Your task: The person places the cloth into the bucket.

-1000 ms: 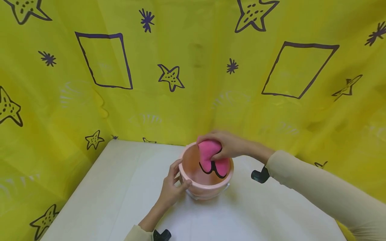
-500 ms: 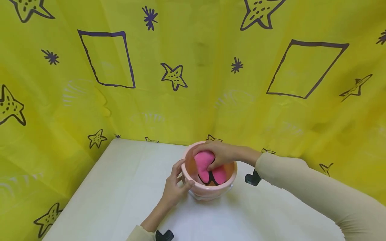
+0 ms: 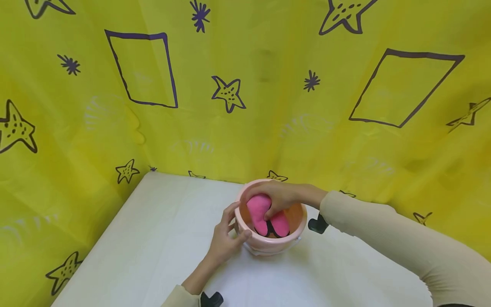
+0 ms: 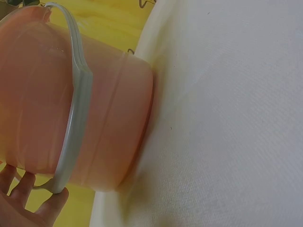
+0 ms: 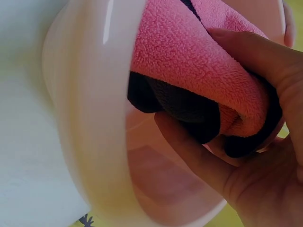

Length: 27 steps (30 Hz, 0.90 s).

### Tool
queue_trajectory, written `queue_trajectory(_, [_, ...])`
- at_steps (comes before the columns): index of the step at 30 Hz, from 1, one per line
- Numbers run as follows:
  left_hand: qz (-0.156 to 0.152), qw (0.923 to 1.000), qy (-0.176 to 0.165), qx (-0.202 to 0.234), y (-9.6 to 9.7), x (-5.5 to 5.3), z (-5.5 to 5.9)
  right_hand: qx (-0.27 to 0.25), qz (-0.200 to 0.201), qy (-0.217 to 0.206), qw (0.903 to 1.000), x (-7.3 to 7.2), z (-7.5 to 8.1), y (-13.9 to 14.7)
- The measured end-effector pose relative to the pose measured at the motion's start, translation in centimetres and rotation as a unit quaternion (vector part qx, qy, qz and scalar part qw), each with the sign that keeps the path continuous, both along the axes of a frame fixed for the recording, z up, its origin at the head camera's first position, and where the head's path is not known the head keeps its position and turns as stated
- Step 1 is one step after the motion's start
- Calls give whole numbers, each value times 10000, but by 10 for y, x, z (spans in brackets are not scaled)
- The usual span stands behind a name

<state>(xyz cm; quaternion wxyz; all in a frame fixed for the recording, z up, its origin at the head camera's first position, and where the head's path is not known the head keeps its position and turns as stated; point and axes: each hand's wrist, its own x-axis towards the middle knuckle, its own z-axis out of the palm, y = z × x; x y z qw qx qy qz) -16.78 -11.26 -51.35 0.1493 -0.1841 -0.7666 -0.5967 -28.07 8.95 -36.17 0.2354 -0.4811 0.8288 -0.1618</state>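
A light pink bucket [image 3: 268, 246] stands upright on the white table, its pale handle [image 4: 78, 99] hanging down against the side. My left hand [image 3: 224, 238] grips the bucket at its left rim, thumb at the front and fingers round the side. Inside the bucket's mouth, my right hand [image 3: 278, 196] pinches a folded pink towel [image 3: 258, 209] with black edging. Up close in the right wrist view, the towel [image 5: 184, 52] looks fluffy and shows a dark underside; the thumb lies on top and fingers are beneath it. The bucket's bottom is partly hidden by the towel.
A white-covered table [image 3: 172, 238] lies under the bucket. Behind it and to the left hangs a yellow curtain [image 3: 192, 128] with drawn stars and outlined squares, close to the bucket's far side. Black wrist mounts [image 3: 318, 224] sit on both sleeves.
My right hand has lowered the towel from above the rim down into the bucket. The left hand keeps its grip on the rim. The head view has shifted slightly.
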Motion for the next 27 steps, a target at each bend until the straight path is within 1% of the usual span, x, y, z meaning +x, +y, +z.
queue_trajectory(5, [52, 9999, -77, -117, 1, 1, 1, 19, 9, -54, 10000, -1, -1, 1])
queue_trajectory(9, [68, 9998, -131, -122, 1, 1, 2, -6, 59, -39, 10000, -1, 0, 1])
queue_trajectory(13, [65, 9999, -117, -98, 1, 1, 1, 28, 61, -20, 10000, -2, -1, 1])
queue_trajectory(21, [52, 10000, -33, -54, 1, 1, 1, 153, 1, -113, 9998, 0, 2, -1])
queue_trajectory(23, [42, 10000, -24, -29, 1, 1, 0, 170, 30, -175, 9997, 0, 4, -1])
queue_trajectory(27, [27, 10000, 15, 31, 1, 0, -1, 160, 196, -528, 9983, -1, 7, 2])
